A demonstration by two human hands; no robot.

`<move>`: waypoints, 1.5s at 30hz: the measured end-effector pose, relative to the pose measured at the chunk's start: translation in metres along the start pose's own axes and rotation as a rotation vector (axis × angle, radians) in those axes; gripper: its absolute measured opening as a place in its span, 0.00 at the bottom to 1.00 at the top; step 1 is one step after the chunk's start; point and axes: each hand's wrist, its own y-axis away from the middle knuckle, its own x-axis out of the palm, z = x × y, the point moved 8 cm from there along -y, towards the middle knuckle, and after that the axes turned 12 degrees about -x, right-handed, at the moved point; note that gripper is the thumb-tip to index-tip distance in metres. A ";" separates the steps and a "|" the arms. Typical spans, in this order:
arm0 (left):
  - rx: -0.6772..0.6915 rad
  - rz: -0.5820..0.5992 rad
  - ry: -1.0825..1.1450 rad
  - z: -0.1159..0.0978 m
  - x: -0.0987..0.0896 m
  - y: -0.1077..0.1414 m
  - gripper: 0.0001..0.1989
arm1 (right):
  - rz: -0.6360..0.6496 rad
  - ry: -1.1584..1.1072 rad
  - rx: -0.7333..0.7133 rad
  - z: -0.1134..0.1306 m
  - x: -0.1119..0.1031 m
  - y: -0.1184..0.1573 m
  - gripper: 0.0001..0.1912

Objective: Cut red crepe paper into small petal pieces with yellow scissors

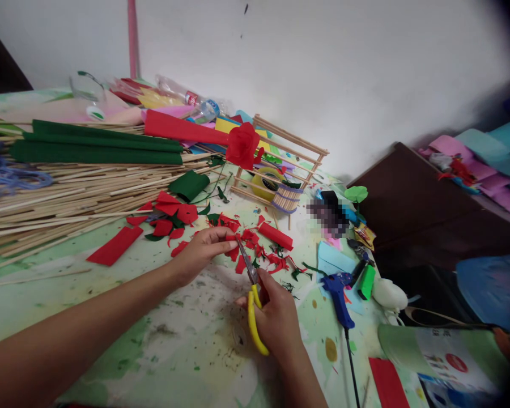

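Observation:
My right hand point(276, 311) is closed round the yellow handles of a pair of scissors point(254, 300), whose blades point up and to the left. Their tips meet a small red paper piece point(234, 243) pinched between the thumb and fingers of my left hand point(212, 243). Red and dark green scraps point(276, 262) lie scattered on the table around both hands. Just beyond them is a rolled red paper strip point(276, 236). A flat red strip point(115, 245) lies to the left of my left hand.
Many thin wooden sticks point(85, 192) cover the left side, with green paper rolls point(97, 144) on top. A red paper flower point(242, 145) rests by a small stick frame point(291, 136). To the right are a blue glue gun point(340, 297) and a green bottle point(442, 354).

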 end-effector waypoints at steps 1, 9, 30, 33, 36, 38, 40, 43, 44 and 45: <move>0.005 0.004 -0.005 -0.001 0.000 0.000 0.05 | 0.000 -0.004 -0.001 0.000 0.000 0.000 0.18; 0.037 0.015 -0.048 -0.004 0.000 0.001 0.03 | 0.000 -0.023 0.000 0.001 0.001 0.000 0.17; 0.084 -0.019 -0.063 -0.008 -0.001 0.002 0.06 | 0.016 -0.016 0.007 0.001 0.001 0.000 0.13; 0.083 -0.006 -0.057 -0.008 -0.001 0.001 0.06 | 0.017 -0.022 0.000 0.001 0.001 0.000 0.12; 0.084 0.007 -0.054 -0.007 -0.001 0.000 0.06 | 0.015 -0.031 -0.007 0.002 0.001 0.000 0.10; 0.084 0.007 -0.065 -0.007 -0.002 0.000 0.05 | 0.017 -0.022 -0.010 0.003 0.000 0.000 0.11; 0.077 0.006 -0.086 -0.007 -0.003 0.000 0.05 | 0.016 -0.004 -0.010 0.002 0.000 0.000 0.14; 0.067 0.036 -0.115 -0.007 -0.001 0.000 0.05 | 0.009 0.017 -0.014 0.001 -0.001 0.001 0.20; 0.063 0.055 -0.126 -0.007 0.001 0.000 0.05 | 0.009 0.023 -0.017 0.001 -0.001 0.001 0.21; 0.059 0.072 -0.138 -0.007 0.002 0.000 0.05 | 0.012 0.028 -0.020 0.002 -0.001 0.001 0.22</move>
